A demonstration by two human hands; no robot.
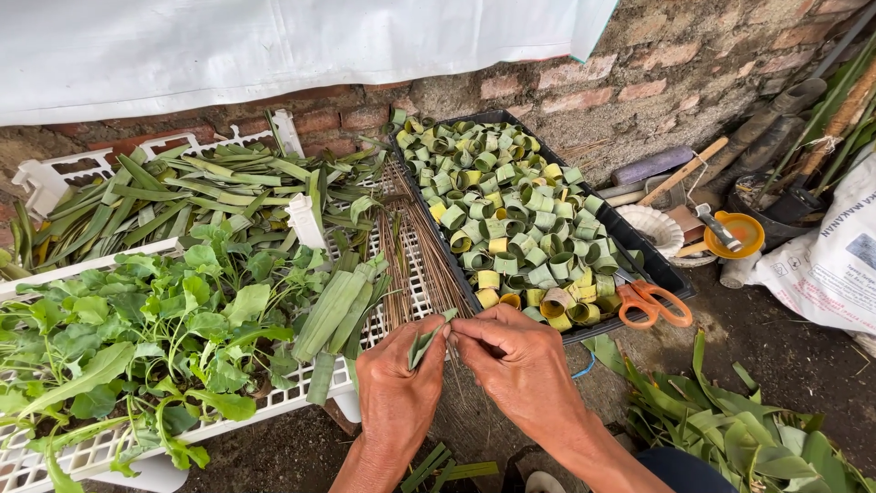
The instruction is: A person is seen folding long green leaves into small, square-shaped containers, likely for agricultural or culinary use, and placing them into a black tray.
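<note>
Down low by the brick wall (547,87), both of my hands are meeting over the edge of the white plastic crate (383,274). Left hand (397,388) has its fingers pinched around a small strip of green leaf (424,340), folded so it sticks up out of my grip. Right hand (520,365) is right up against it, fingers pressed together at the tips on what looks like a thin stick (449,340) at the leaf, though it's too fine to see properly. So the leaf strip sits between both hands, just in front of the crate's near corner. Lying on the crate right above my hands is a bundle of thin brown sticks (415,246), fanned out, and beside it a few flat cut leaf strips (333,315). Left part of the crate is full of leafy green plants (137,338), and behind those there's a pile of long narrow leaves (182,196). To the right is a black tray (671,278) packed with little rolled leaf rings (511,210), green and yellow. Orange-handled scissors (652,303) rest on the tray's near right corner. Past that there's a white scalloped dish (652,228) and an orange dish (739,233) on the ground, plus more loose leaves (730,429) by my right arm.
</note>
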